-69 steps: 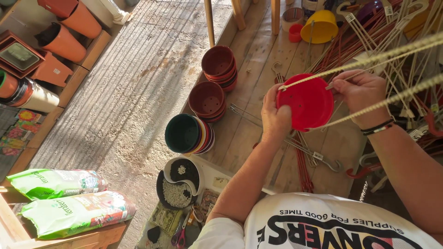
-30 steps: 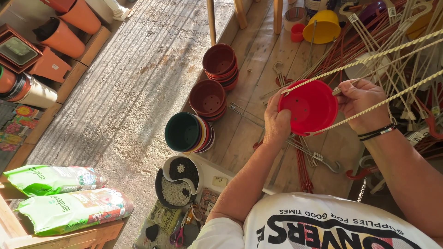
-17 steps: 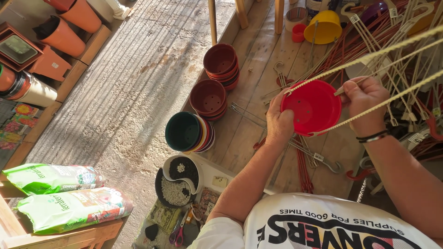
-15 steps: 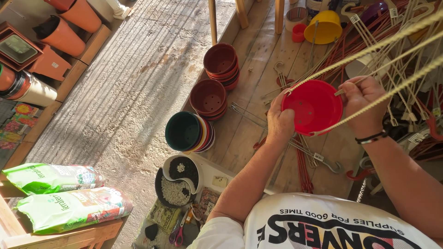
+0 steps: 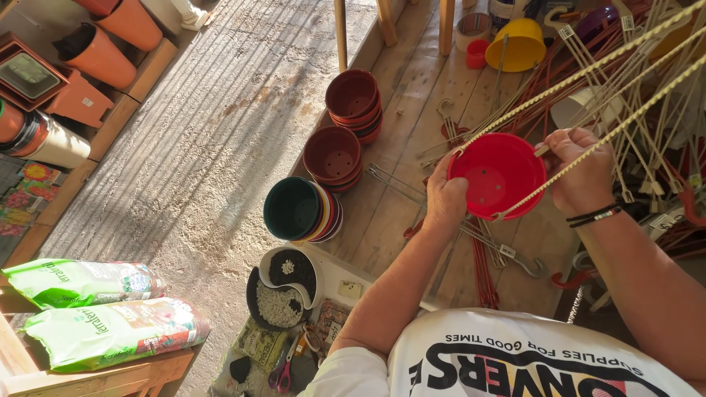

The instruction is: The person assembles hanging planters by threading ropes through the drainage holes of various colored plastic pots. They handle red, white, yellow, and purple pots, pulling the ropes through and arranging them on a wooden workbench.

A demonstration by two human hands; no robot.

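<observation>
Both grips hold the red pot [image 5: 498,175]: left hand [image 5: 446,197] on its rim, right hand [image 5: 585,170] now pinching a cream hanger strand [image 5: 588,151] closer against the rim.

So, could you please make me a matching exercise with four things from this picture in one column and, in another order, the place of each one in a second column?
Things:
1. red pot
2. yellow pot
3. green-topped stack of pots
4. scissors

Places:
A. lying at the bottom edge, beside the round two-part dish
B. held between the left hand and the right hand
C. on its side, at the edge of the wooden boards
D. at the top of the view, on the boards

Pairs: 1-B, 2-D, 3-C, 4-A
</observation>
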